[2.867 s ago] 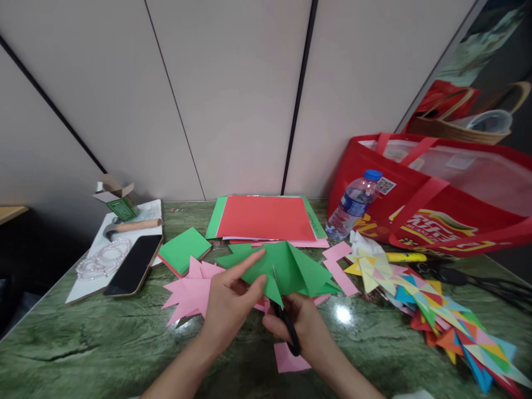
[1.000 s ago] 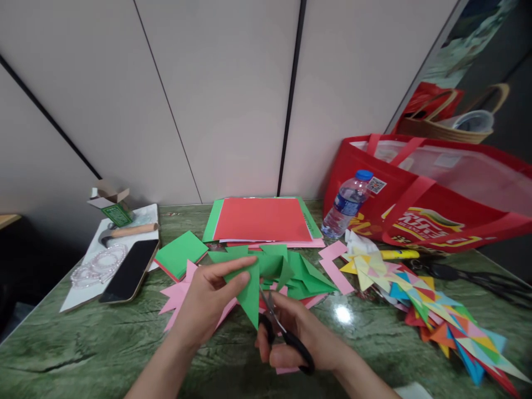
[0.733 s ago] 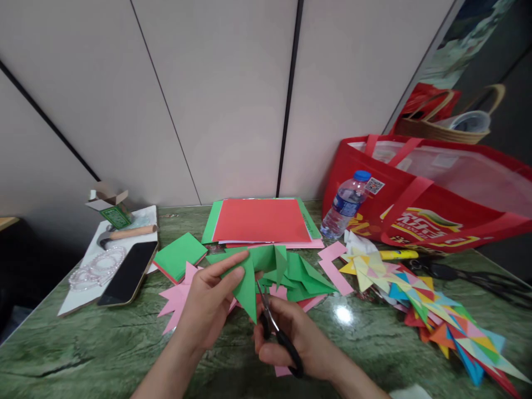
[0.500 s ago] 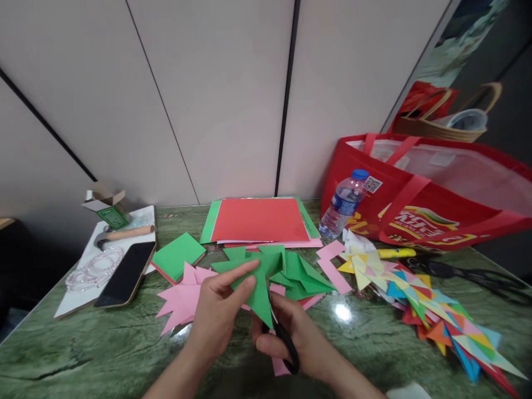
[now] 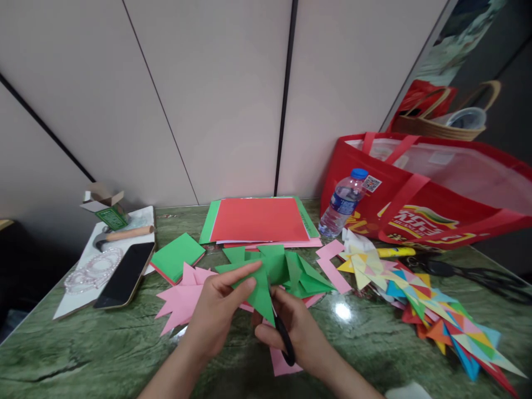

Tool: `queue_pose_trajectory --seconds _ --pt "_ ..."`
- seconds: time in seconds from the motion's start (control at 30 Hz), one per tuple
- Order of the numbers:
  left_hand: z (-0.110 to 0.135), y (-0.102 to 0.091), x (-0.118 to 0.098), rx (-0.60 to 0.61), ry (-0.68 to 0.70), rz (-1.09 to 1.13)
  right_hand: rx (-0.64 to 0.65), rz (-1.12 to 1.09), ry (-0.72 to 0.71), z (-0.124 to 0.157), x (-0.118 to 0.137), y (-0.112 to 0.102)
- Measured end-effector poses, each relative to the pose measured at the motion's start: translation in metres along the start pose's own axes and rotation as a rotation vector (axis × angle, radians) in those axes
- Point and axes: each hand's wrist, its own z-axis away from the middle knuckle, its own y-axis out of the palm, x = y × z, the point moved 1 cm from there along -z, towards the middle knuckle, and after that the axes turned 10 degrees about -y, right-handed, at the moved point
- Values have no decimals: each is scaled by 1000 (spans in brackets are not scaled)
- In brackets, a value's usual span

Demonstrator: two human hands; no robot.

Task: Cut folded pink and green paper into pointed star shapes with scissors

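Note:
Between thumb and fingers, my left hand [image 5: 220, 307] pinches a folded piece of green paper [image 5: 261, 296] whose pointed end hangs down. My right hand [image 5: 293, 327] is closed on black-handled scissors [image 5: 285, 339], with the blades against the right edge of that green paper. Behind the hands lie more folded green paper pieces [image 5: 305, 274]. Left of my left hand is a pink paper cut with jagged points [image 5: 183, 302]. Under the scissors lies a pink scrap [image 5: 282, 363]. An angled pink strip [image 5: 334, 269] rests to the right.
Stacked sheets topped with red paper [image 5: 260, 220] lie by the wall. A phone [image 5: 125, 275], hammer [image 5: 124, 235] and small green box [image 5: 108, 213] are at left. A water bottle [image 5: 343, 205], red bag [image 5: 415, 194], folded colourful paper chain [image 5: 440, 310] and black scissors [image 5: 469, 274] stand or lie at right.
My right hand and the scissors have shifted slightly up the green paper's edge, the handle tilting a little. My left hand keeps its pinch. More of the pink scrap below shows now.

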Motion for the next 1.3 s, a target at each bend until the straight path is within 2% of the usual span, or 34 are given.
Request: queue_pose_trajectory --seconds 0.1,0.2,0.37,0.5,0.67,0.73,0.8,0.87,0.93,1.0,1.17,1.3 --pt "2 6 -1 -55 18 19 22 -28 14 -1 1 1" --pt "4 9 -3 -56 -11 74 41 -59 37 -2 4 1" --pt "3 6 -1 -65 -37 81 -1 -23 15 -3 4 0" --pt "3 5 2 -135 89 -54 -29 11 5 -1 -1 0" --pt "10 10 -5 -211 308 -92 -36 26 31 1 -6 -1" --pt "11 10 -8 -274 337 -84 -35 30 34 2 -7 -1" --pt "11 9 -11 -315 297 -22 -27 30 35 1 -6 -2" --pt "8 6 -12 -283 195 51 -14 21 33 1 -4 -2" --pt "3 4 -11 -187 81 80 2 11 36 0 -3 -1" --pt "0 1 -10 -107 32 58 13 8 45 -1 0 -1" --pt "2 -2 -12 -82 123 -96 32 4 51 0 3 -2" --pt "6 -3 -17 -111 115 -257 34 -17 68 0 1 -4"
